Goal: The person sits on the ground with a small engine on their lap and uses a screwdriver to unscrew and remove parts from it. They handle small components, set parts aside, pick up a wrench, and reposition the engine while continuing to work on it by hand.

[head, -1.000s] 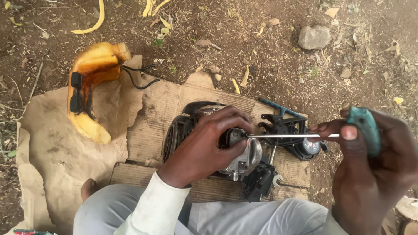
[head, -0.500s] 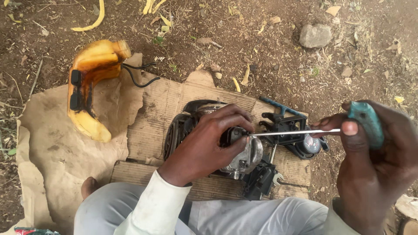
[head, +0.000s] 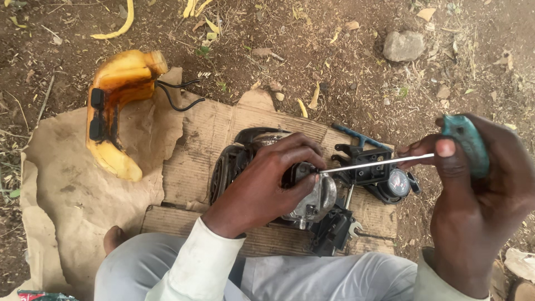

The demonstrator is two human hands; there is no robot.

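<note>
A small black and metal engine lies on a sheet of cardboard on the dirt ground. My left hand is clamped over its top and holds it steady. My right hand grips a screwdriver by its teal handle. The thin metal shaft runs left from that hand, and its tip meets the engine right beside my left fingers. Black engine parts with a round glassy piece sit just behind the shaft.
A yellow curved plastic housing with a black wire rests at the left on brown paper. A grey stone lies at the upper right. Dry leaves and twigs litter the soil. My knees in grey trousers fill the bottom edge.
My right hand and the screwdriver have shifted only slightly. The left hand stays on the engine.
</note>
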